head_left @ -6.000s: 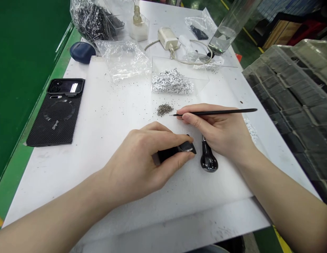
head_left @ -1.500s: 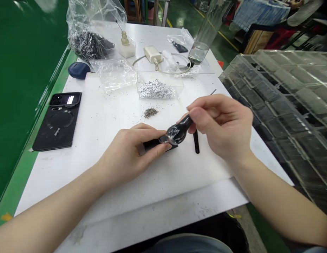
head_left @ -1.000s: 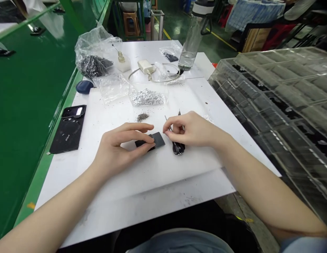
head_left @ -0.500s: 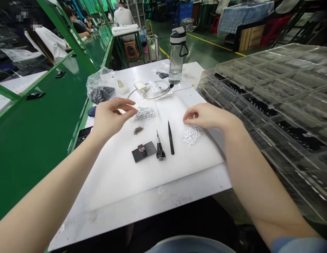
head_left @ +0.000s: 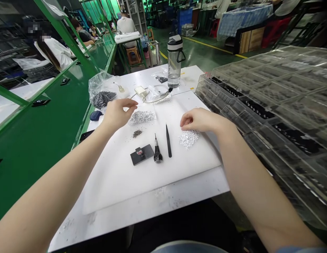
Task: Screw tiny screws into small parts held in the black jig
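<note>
My left hand (head_left: 121, 111) hovers at the clear bag of small white-and-dark pieces (head_left: 142, 117), thumb and forefinger slightly apart and nothing visible between them. Loosely curled, my right hand (head_left: 196, 119) is over the far edge of a loose pile of tiny white pieces (head_left: 189, 139); no held item shows. Between the hands lie black tweezers (head_left: 168, 142) and a small black-handled screwdriver (head_left: 157, 153), tips pointing away. Left of the screwdriver is a flat black rectangular plate (head_left: 142, 154) with a small tab-like piece on it. A small heap of tiny dark screw-like parts (head_left: 137, 133) sits behind the plate.
A white foam sheet (head_left: 121, 189) covers much of the table. Farther back stand a water bottle (head_left: 174, 63), a white adapter with cable (head_left: 141, 92) and a plastic bag of black parts (head_left: 102, 98). Stacked clear trays (head_left: 258, 77) crowd the right; a green bench (head_left: 34, 144) borders the left.
The view has shifted slightly. My left thumb and forefinger are closer together. My right hand stays by the white pile, and the tools lie as before.
</note>
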The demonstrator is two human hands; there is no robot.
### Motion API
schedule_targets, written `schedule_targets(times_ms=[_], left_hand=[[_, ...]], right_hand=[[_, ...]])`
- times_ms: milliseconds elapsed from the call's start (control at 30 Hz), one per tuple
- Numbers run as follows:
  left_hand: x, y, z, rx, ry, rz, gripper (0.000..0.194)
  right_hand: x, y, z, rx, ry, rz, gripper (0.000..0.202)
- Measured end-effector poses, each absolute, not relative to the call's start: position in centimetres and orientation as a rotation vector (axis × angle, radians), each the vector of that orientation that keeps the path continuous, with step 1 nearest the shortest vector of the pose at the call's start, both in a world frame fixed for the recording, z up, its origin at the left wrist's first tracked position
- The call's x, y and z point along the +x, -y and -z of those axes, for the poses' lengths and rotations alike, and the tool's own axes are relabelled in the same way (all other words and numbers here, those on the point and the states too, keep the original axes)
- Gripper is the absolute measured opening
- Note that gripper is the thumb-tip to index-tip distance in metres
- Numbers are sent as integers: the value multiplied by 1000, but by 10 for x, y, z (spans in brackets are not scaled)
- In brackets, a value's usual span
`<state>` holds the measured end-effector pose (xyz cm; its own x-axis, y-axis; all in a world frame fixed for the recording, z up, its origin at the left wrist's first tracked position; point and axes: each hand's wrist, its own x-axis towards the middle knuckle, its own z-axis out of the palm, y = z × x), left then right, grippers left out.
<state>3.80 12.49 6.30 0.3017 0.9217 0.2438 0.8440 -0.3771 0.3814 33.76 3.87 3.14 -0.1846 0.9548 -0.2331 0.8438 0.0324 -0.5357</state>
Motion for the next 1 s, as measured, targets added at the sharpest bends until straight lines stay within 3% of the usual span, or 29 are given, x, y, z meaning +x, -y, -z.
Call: schedule_targets(times_ms=[233, 400, 533, 767, 1000], left_hand=[[15, -45, -72, 2288, -1515, -927, 32], [12, 5, -39, 2353, -1267, -785, 31], [12, 13, -12, 2406, -1133, -723, 39], [-2, 8, -2, 2312, -1248, -685, 36], [-8, 5, -2, 2139, -1345, -620, 34]], right_hand=[[339, -44, -27, -1939, 2094, -818, 20], [350, -45, -29, -1975, 1989, -791, 19], [353, -42, -32, -1885, 1904, -874, 7], [345, -39, -37, -1757, 1797, -904, 17], [372, -42, -36, -2068, 1883, -742, 14]])
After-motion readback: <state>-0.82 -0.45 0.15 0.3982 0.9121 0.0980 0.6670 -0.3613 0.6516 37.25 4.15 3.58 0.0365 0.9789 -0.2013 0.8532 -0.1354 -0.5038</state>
